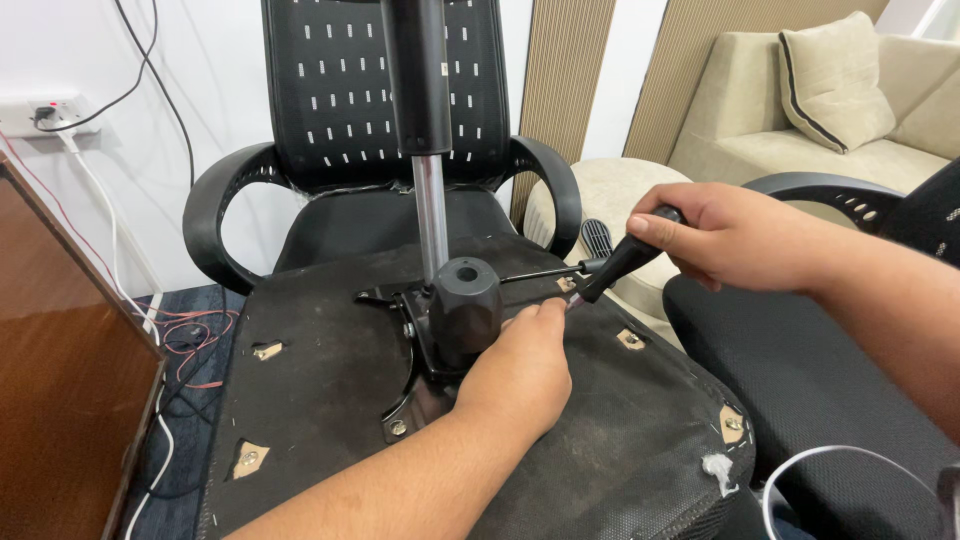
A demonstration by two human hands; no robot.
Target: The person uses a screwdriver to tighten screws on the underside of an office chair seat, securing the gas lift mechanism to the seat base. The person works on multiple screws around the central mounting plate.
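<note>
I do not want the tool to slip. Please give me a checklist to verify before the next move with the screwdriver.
1. Right hand closed around the screwdriver handle: ok.
2. Tip seated in a screw: cannot tell, left hand fingers hide it.
3. Left hand rests on the mechanism plate near the tip: ok.
4. Upturned seat base lies flat on another chair: ok.
5. Gas lift cylinder stands upright in the plate: ok.

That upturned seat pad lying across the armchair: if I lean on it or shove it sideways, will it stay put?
Probably not firmly. The upturned seat rests across another chair's arms, so a sideways shove could rock or slide it. The gas cylinder standing tall likely makes it top-heavy. The left hand pressing by the mechanism looks to steady it.
</note>
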